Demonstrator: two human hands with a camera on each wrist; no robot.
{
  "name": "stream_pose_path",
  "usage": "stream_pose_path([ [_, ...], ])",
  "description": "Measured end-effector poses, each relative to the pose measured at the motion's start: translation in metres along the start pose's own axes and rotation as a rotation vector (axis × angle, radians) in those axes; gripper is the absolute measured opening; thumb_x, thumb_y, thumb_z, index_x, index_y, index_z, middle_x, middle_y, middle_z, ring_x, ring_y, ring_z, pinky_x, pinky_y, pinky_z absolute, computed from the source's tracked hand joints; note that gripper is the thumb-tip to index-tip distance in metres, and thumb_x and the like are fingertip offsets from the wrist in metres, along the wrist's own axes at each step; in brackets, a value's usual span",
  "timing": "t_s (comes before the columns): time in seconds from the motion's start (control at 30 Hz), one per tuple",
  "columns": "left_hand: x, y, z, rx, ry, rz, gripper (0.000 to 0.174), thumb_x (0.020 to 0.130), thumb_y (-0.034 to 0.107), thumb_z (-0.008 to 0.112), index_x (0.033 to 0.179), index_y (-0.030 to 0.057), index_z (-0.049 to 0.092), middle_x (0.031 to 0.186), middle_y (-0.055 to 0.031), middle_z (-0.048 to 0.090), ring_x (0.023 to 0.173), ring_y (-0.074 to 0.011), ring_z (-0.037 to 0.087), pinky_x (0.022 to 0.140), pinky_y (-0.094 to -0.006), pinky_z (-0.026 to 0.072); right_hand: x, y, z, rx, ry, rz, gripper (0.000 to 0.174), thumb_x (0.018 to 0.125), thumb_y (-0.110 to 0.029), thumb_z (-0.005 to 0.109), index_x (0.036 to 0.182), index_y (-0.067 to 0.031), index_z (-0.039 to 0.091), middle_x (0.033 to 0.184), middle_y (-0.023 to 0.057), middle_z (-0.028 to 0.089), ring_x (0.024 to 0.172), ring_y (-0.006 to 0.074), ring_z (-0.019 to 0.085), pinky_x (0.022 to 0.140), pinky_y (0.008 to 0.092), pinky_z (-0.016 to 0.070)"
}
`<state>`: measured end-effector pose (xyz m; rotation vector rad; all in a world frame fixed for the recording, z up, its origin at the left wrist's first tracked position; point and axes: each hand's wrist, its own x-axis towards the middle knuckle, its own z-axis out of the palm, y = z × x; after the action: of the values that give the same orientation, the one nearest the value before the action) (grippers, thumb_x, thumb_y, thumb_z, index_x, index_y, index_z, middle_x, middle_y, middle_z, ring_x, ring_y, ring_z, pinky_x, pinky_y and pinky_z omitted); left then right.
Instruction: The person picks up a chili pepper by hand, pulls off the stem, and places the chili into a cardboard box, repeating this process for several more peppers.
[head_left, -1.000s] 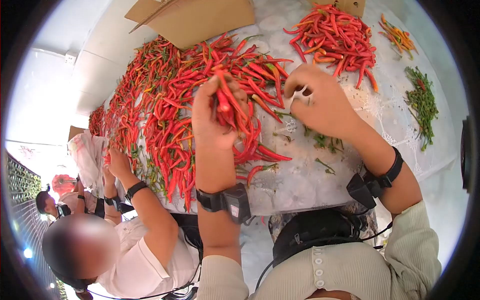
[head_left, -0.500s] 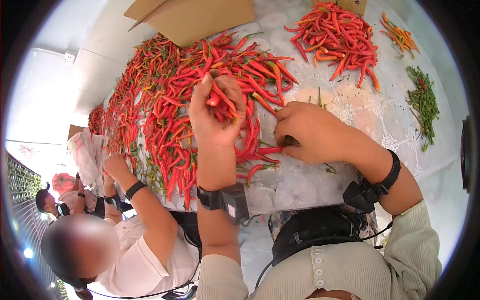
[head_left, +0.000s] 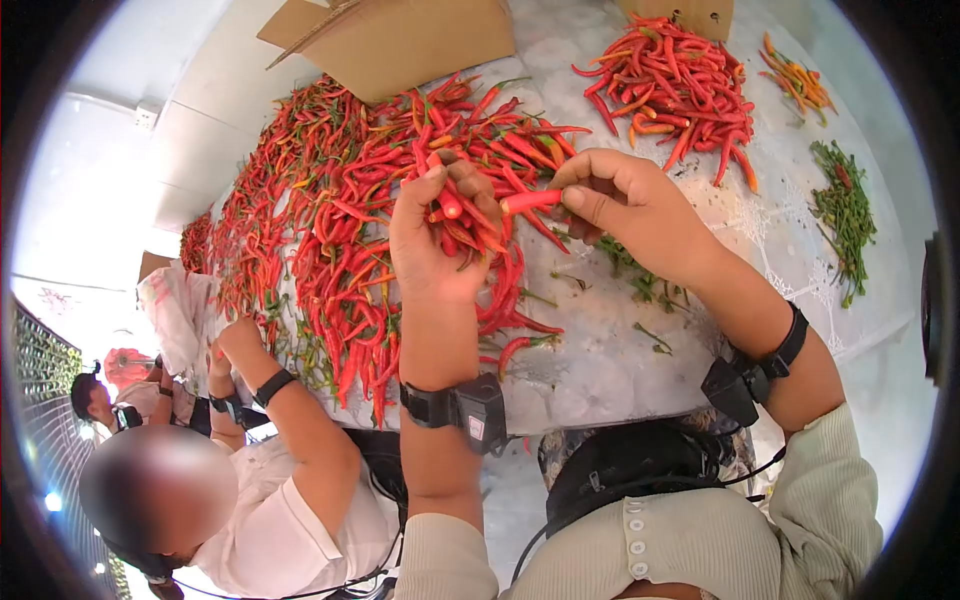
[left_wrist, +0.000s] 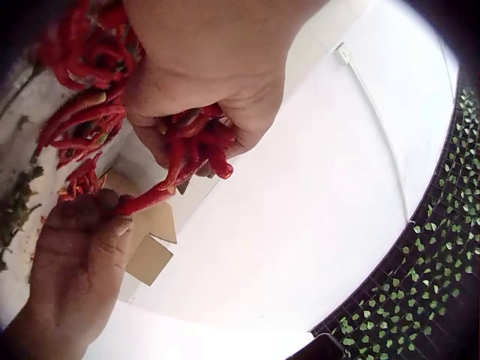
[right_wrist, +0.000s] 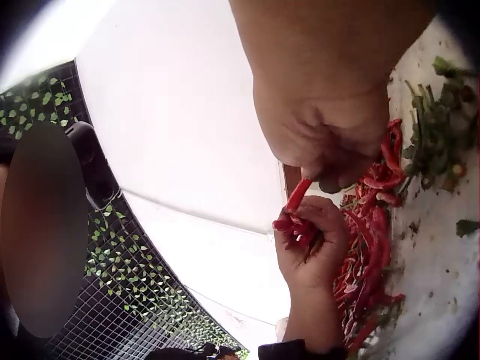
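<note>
In the head view the left hand (head_left: 436, 250) is curled round a bunch of red chili peppers (head_left: 452, 207), their stemless ends towards the body. Beside it, the right hand (head_left: 640, 215) pinches one red pepper (head_left: 530, 201) between thumb and fingers, its blunt pale end pointing at the bunch. The left wrist view shows that single pepper (left_wrist: 144, 202) reaching up to the held bunch (left_wrist: 196, 142). In the right wrist view the same pepper (right_wrist: 299, 195) hangs from the right hand's fingers just above the bunch.
A large heap of stemmed red peppers (head_left: 340, 230) lies left. At the back stand a cardboard box (head_left: 420, 45) and another pepper pile (head_left: 680, 90). Orange peppers (head_left: 797, 78) and green stems (head_left: 842, 215) lie right. Another person's arm (head_left: 300, 420) is at lower left.
The right hand has gone down to the table by the heap's edge, taken hold of a pepper and come back up beside the left hand. The left hand still grips its bunch.
</note>
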<state>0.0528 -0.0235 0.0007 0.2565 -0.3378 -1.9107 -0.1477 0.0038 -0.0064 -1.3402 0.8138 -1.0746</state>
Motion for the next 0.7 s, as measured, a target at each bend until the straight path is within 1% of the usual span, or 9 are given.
stream_pose_path([
  [0.03,0.000,0.001,-0.002,-0.011,-0.045,-0.016,0.021,0.077,0.003,0.056,0.098,0.0016,0.052,0.086,-0.0054,0.052,0.077,-0.0140,0.054,0.065,-0.0281,0.0520,0.001,0.000,-0.001,0.018,0.002,0.017,0.020,0.090,-0.019,0.053,0.100,-0.0015,0.054,0.081,0.0020,0.060,0.067,0.0069,0.054,0.061,0.0211,0.0452],
  [0.13,0.000,0.000,-0.002,-0.003,-0.036,0.002,0.023,0.077,0.001,0.057,0.099,0.0019,0.051,0.089,-0.0065,0.053,0.078,-0.0136,0.053,0.064,-0.0273,0.0517,0.002,0.000,-0.002,0.079,0.102,0.045,0.020,0.090,-0.016,0.053,0.099,0.0009,0.055,0.080,0.0034,0.060,0.064,0.0079,0.053,0.059,0.0226,0.0451],
  [0.23,-0.004,-0.015,0.013,0.356,0.144,0.089,0.026,0.073,-0.003,0.061,0.096,0.0051,0.052,0.082,-0.0035,0.055,0.073,-0.0145,0.058,0.059,-0.0273,0.0500,0.001,-0.001,0.001,0.187,0.095,0.067,0.021,0.090,-0.019,0.054,0.098,0.0004,0.054,0.081,0.0037,0.061,0.063,0.0086,0.053,0.058,0.0224,0.0453],
  [0.33,-0.003,-0.028,0.019,0.592,0.104,0.088,0.031,0.070,-0.005,0.065,0.096,0.0048,0.052,0.084,-0.0038,0.057,0.073,-0.0144,0.059,0.060,-0.0267,0.0503,-0.001,-0.005,0.004,0.148,0.068,0.071,0.020,0.090,-0.019,0.054,0.096,-0.0003,0.053,0.081,0.0037,0.062,0.065,0.0079,0.054,0.058,0.0228,0.0448],
  [0.53,-0.005,-0.028,0.021,0.597,0.147,0.138,0.027,0.071,-0.002,0.063,0.096,0.0039,0.054,0.083,-0.0057,0.060,0.074,-0.0164,0.060,0.064,-0.0297,0.0518,-0.004,0.004,0.014,0.080,-0.026,0.012,0.016,0.089,-0.018,0.056,0.092,-0.0022,0.053,0.079,0.0032,0.060,0.069,0.0074,0.053,0.059,0.0240,0.0437],
  [0.57,-0.006,-0.025,0.021,0.576,0.164,0.142,0.026,0.072,-0.001,0.063,0.096,0.0040,0.054,0.083,-0.0060,0.060,0.073,-0.0168,0.060,0.064,-0.0299,0.0519,-0.005,0.004,0.015,-0.023,-0.034,-0.019,0.015,0.087,-0.017,0.057,0.092,-0.0028,0.054,0.079,0.0027,0.059,0.070,0.0094,0.054,0.061,0.0251,0.0444],
  [0.63,-0.008,-0.015,0.017,0.354,0.105,0.098,0.025,0.072,0.001,0.061,0.096,0.0041,0.055,0.083,-0.0067,0.060,0.073,-0.0175,0.060,0.064,-0.0301,0.0519,-0.007,0.005,0.016,-0.227,-0.048,-0.083,0.015,0.084,-0.015,0.060,0.093,-0.0040,0.056,0.078,0.0016,0.058,0.071,0.0136,0.055,0.065,0.0274,0.0458],
  [0.67,-0.008,-0.010,0.015,0.243,0.073,0.078,0.025,0.072,0.001,0.061,0.096,0.0041,0.055,0.084,-0.0071,0.060,0.073,-0.0178,0.060,0.064,-0.0302,0.0519,-0.008,0.008,0.016,-0.419,-0.077,-0.225,0.016,0.082,-0.013,0.061,0.094,-0.0048,0.057,0.082,0.0034,0.058,0.076,0.0171,0.055,0.068,0.0296,0.0458],
  [0.7,-0.006,-0.005,0.011,0.217,0.049,0.128,0.025,0.074,0.005,0.059,0.098,0.0018,0.053,0.084,-0.0044,0.057,0.079,-0.0163,0.059,0.068,-0.0308,0.0534,-0.008,0.013,0.016,-0.610,-0.107,-0.369,0.018,0.079,-0.011,0.062,0.095,-0.0056,0.058,0.085,0.0052,0.058,0.081,0.0206,0.055,0.072,0.0318,0.0458],
])
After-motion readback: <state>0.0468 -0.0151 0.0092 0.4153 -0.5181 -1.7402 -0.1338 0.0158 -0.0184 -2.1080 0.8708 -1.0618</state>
